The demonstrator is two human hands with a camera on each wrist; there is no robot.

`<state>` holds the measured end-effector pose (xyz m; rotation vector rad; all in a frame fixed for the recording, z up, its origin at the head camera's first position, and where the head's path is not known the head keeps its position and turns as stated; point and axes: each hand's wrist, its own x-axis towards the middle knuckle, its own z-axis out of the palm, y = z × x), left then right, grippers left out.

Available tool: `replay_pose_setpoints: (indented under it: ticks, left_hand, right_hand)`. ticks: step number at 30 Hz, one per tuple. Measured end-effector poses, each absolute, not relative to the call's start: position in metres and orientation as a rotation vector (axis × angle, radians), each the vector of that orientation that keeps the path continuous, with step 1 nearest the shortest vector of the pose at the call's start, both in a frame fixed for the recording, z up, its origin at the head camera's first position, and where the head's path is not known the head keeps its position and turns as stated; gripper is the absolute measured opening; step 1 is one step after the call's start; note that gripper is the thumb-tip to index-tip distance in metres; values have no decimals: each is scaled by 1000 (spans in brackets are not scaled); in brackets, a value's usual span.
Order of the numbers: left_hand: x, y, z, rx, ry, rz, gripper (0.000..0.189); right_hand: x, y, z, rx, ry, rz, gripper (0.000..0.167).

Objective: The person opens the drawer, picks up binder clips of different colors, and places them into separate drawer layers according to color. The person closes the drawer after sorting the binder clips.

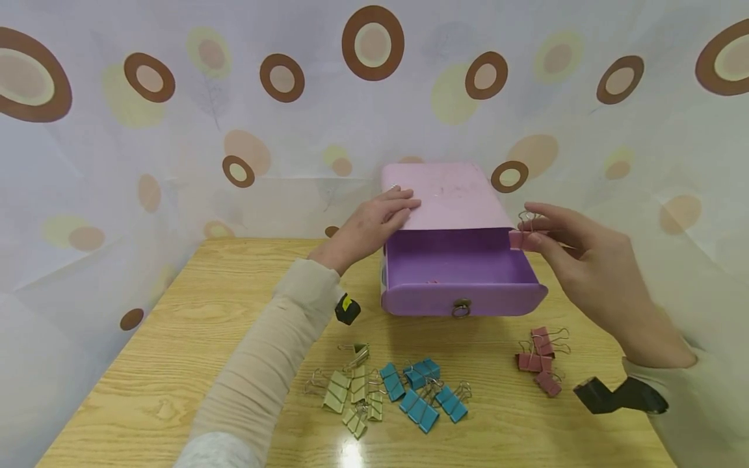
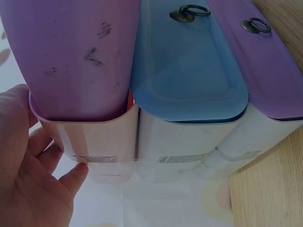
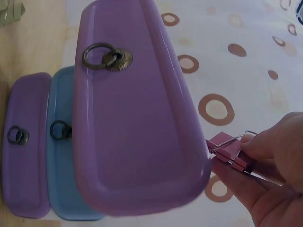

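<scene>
My left hand point(image 1: 374, 224) lies on the top left edge of a pink drawer cabinet point(image 1: 447, 195), fingers over the top. The cabinet's top purple drawer point(image 1: 462, 299) is pulled out, and small pinkish bits show inside it behind the front panel. Thumb and fingers of my right hand point(image 1: 591, 266) pinch a pink binder clip point(image 3: 229, 150) beside the drawer's right wall. In the right wrist view the clip overlaps the drawer's edge. A small group of pink binder clips point(image 1: 535, 362) lies on the table below my right hand.
In the left wrist view a shut blue drawer point(image 2: 189, 61) and a shut lower purple drawer point(image 2: 265, 56) sit beneath the pulled-out one. Yellow binder clips point(image 1: 337, 391) and blue binder clips point(image 1: 419, 411) lie on the wooden table point(image 1: 234, 286) in front. A patterned sheet point(image 1: 328, 123) hangs behind.
</scene>
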<state>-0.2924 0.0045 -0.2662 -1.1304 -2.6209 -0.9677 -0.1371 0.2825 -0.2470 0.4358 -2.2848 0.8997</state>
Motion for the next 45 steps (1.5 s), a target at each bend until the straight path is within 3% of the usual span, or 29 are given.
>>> replay_pose_setpoints:
  ticks: [8, 13, 28, 45]
  left_hand:
    - [-293, 6, -265, -1136, -2615, -980, 38]
    - [-294, 7, -266, -1143, -2611, -979, 38]
    - [-294, 7, -268, -1142, -2614, -989, 39]
    - [-294, 4, -269, -1134, -2621, -998, 39]
  right_hand:
    - [-142, 261, -243, 461, -2410, 926, 21]
    - [-146, 255, -246, 503, -2543, 842, 15]
    - [-156, 250, -250, 583, -2817, 681, 15]
    - [-160, 249, -251, 659, -3008, 682, 36]
